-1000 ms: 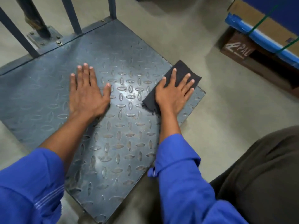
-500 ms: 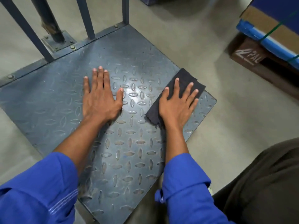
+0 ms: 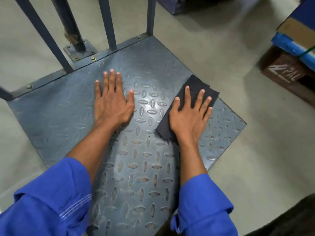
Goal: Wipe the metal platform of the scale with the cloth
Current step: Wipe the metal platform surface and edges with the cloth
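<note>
At the left a blue sleeve (image 3: 47,198) leads to the left hand (image 3: 112,103), which lies palm down on the platform (image 3: 59,116), fingers straight and close together, thumb out to the right, holding nothing. Behind it stand the blue rail bars (image 3: 106,23) and a dark post (image 3: 69,23) bolted at the far edge. The platform is a grey chequer plate lying flat on the concrete floor (image 3: 221,48), set cornerwise to the view: rail side far-left, one corner pointing right. The cloth (image 3: 196,86) — dark, oblong — lies flat on the platform's right side, its long axis running from near-left to far-right, with its far end at the platform's right edge and its frayed near end just left of the wrist. The right hand (image 3: 189,116) presses it down, palm flat, fingers straight and spread wide, pointing far; nothing is gripped. Against half a second ago, cloth and right hand lie further from the platform's right corner, up along that edge, and the left hand's fingertips are nearer the rail. Far right, a cardboard box (image 3: 294,26) with blue wrap (image 3: 289,45) and a green strap (image 3: 306,51) sits on a brown pallet block (image 3: 281,72) marked PAL; its contents cannot be told. A dark blue box (image 3: 170,5) stands at the far centre — contents likewise not visible.
</note>
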Demonstrator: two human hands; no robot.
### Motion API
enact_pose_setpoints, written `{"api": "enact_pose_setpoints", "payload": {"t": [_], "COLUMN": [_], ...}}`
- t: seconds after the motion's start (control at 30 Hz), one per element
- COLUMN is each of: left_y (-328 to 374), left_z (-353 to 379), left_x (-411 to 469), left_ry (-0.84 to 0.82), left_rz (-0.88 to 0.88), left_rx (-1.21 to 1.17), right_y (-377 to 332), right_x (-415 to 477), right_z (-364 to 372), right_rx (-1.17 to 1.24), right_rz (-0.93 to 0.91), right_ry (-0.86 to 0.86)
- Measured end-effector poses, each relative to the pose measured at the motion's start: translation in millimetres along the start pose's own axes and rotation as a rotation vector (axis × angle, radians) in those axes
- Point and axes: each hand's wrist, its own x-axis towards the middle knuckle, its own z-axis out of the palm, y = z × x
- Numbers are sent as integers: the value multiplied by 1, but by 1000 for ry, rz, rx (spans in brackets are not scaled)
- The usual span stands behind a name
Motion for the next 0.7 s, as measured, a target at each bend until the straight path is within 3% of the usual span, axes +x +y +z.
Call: {"api": "enact_pose_setpoints", "payload": {"t": [0.17, 0.33, 0.4, 0.53, 0.6, 0.7], "left_y": [1, -1, -1, 2, 2, 0], "left_z": [6, 7, 7, 7, 7, 2], "left_x": [9, 10, 10, 10, 11, 8], "left_ry": [31, 50, 54, 59, 69, 100], "left_rz": [-11, -9, -20, -27, -43, -148], "left_rx": [14, 15, -6, -20, -37, -90], "right_y": [-88, -135, -125, -124, -139, -151], "right_x": [66, 93, 120, 152, 129, 84], "right_z": [21, 34, 31, 25, 29, 31], "right_rx": [9, -61, -57, -35, -47, -92], "right_rz": [-231, -770, -757, -359, -466, -829], "right_ry": [-76, -218, -186, -142, -150, -239]}}
